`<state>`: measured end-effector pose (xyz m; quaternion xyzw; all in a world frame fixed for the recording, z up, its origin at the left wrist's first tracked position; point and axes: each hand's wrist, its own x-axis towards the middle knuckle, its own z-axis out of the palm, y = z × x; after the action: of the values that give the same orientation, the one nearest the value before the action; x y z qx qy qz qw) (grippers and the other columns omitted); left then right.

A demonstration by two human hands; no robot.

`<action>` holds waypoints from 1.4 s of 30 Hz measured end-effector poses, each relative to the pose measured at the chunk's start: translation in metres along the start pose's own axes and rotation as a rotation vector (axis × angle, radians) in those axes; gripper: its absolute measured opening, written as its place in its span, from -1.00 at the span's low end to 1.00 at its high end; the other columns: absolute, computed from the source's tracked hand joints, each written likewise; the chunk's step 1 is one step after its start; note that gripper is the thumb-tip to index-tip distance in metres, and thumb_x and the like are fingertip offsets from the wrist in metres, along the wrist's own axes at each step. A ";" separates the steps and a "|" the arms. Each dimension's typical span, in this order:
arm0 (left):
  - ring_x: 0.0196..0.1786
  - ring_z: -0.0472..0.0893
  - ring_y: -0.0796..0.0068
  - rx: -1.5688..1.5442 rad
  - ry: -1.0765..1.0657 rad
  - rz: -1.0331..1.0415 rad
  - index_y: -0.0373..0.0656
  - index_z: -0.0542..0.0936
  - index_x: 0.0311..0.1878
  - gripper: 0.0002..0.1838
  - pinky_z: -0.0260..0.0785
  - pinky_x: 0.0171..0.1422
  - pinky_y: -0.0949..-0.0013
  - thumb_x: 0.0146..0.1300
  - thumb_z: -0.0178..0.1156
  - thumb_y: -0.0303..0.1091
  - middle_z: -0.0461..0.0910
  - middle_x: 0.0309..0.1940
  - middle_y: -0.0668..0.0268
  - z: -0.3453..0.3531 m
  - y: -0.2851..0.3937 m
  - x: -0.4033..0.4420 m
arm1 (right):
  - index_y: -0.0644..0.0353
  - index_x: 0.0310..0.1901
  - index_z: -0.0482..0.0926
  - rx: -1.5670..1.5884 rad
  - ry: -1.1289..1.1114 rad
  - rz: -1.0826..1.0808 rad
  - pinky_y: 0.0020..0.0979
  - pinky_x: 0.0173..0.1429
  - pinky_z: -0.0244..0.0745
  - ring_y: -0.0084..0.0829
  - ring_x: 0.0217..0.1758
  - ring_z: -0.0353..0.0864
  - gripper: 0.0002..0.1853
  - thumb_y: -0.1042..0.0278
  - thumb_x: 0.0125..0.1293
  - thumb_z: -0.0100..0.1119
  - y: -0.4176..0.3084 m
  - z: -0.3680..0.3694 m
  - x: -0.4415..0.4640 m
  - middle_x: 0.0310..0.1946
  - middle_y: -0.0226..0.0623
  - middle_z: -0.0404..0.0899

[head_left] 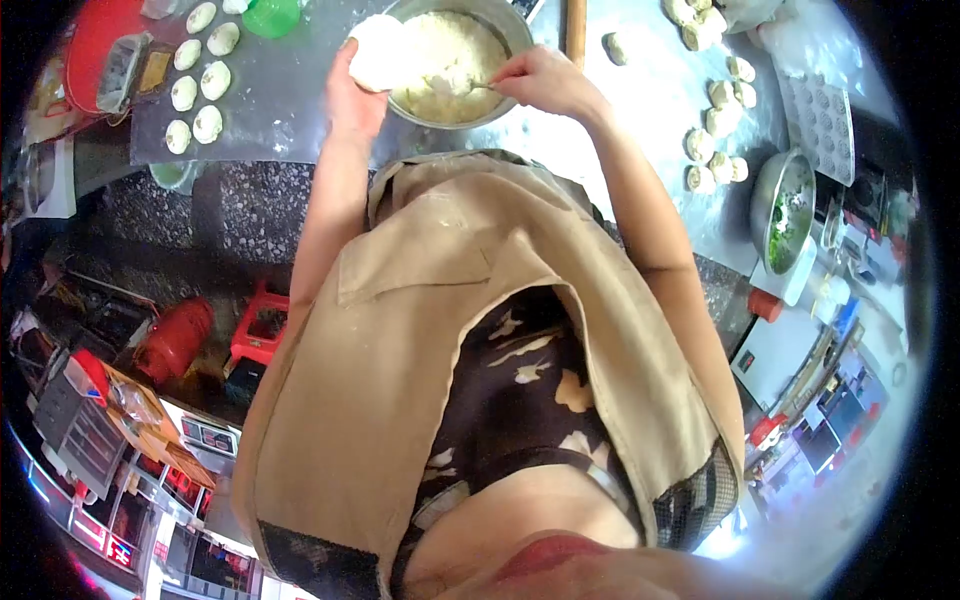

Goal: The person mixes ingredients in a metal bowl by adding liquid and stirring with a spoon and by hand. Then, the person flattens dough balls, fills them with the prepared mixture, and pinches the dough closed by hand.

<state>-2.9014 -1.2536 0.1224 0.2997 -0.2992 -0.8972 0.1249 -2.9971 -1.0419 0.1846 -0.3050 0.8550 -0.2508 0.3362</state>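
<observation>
My left hand point(357, 100) holds a round, flat piece of white dough point(382, 54) at the left rim of a large metal bowl point(520, 38). Inside the bowl is a pale, crumbly filling point(440, 50). On the bowl's right side, my right hand point(540, 80) has its fingers closed round the handle of a small utensil point(486, 86). The utensil's tip is in the filling, over the middle of the bowl.
Several filled dough pieces point(215, 80) stand in rows at the left. More dough pieces point(722, 122) lie at the right, near a metal bowl of chopped greens point(785, 215). A wooden rolling pin point(576, 30) lies beyond my right hand. A red stool point(262, 325) stands below the table.
</observation>
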 end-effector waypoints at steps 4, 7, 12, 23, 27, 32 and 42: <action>0.21 0.40 0.14 0.036 -0.036 -0.069 -0.35 0.30 0.20 -0.46 0.19 0.33 0.06 0.35 -0.21 -0.09 0.39 0.17 0.10 0.032 0.000 -0.016 | 0.22 -0.23 0.66 0.127 0.184 0.038 -0.44 -0.37 0.46 -0.49 -0.53 0.54 -0.75 0.29 0.10 0.16 -0.014 -0.011 -0.014 -0.58 -0.28 0.59; 0.30 0.30 0.10 -0.025 -0.166 -0.191 -0.38 0.21 0.26 -0.37 0.12 0.38 0.05 0.36 -0.26 0.01 0.32 0.21 0.02 0.047 -0.004 -0.025 | 0.14 -0.34 0.68 0.050 0.596 -0.110 -0.27 -0.23 0.54 -0.13 -0.34 0.63 -0.80 0.32 0.06 0.09 -0.009 0.014 -0.009 -0.43 -0.02 0.58; 0.29 0.29 0.10 -0.097 -0.155 -0.230 -0.39 0.21 0.24 -0.35 0.09 0.39 0.03 0.36 -0.27 0.03 0.32 0.21 0.02 0.060 -0.006 -0.026 | 0.03 -0.09 0.54 -0.329 0.799 -0.294 -0.24 -0.50 0.47 -0.20 -0.54 0.53 -0.69 0.41 0.06 0.12 -0.013 0.054 -0.016 -0.54 -0.28 0.41; 0.20 0.40 0.10 -0.120 -0.117 -0.188 -0.35 0.31 0.19 -0.41 0.21 0.31 0.00 0.36 -0.27 0.01 0.43 0.12 0.05 0.056 -0.003 -0.021 | 0.11 0.02 0.53 -0.189 0.960 -0.304 -0.31 -0.39 0.48 -0.25 -0.45 0.54 -0.61 0.54 0.10 0.16 0.007 0.061 -0.018 -0.46 -0.25 0.48; 0.15 0.47 0.20 -0.019 -0.165 -0.201 -0.31 0.37 0.15 -0.52 0.31 0.26 0.13 0.34 -0.09 -0.12 0.48 0.08 0.10 0.042 -0.002 -0.013 | 0.08 -0.05 0.54 -0.227 0.942 -0.343 -0.29 -0.33 0.49 -0.24 -0.41 0.54 -0.65 0.47 0.06 0.20 0.023 0.042 -0.002 -0.37 -0.25 0.51; 0.09 0.52 0.31 0.062 -0.277 -0.354 -0.29 0.40 0.13 -0.59 0.40 0.19 0.26 0.27 0.09 -0.30 0.51 0.04 0.15 0.036 -0.006 -0.014 | 0.05 -0.06 0.54 0.195 0.609 -0.532 -0.32 -0.14 0.49 -0.19 -0.18 0.56 -0.67 0.52 0.09 0.20 0.008 0.029 0.008 -0.24 -0.24 0.55; -0.07 0.59 0.38 0.438 -0.365 -0.240 -0.31 0.45 0.06 -0.64 0.51 0.01 0.33 0.16 0.14 -0.53 0.57 -0.08 0.17 0.040 -0.012 -0.013 | 0.13 -0.34 0.69 0.487 0.391 0.029 -0.47 -0.26 0.47 -0.49 -0.38 0.56 -0.86 0.33 0.03 0.32 -0.008 0.013 -0.002 -0.29 -0.29 0.61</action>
<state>-2.9161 -1.2207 0.1464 0.1867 -0.4655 -0.8587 -0.1053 -2.9838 -1.0491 0.1816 -0.1492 0.8225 -0.4974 0.2322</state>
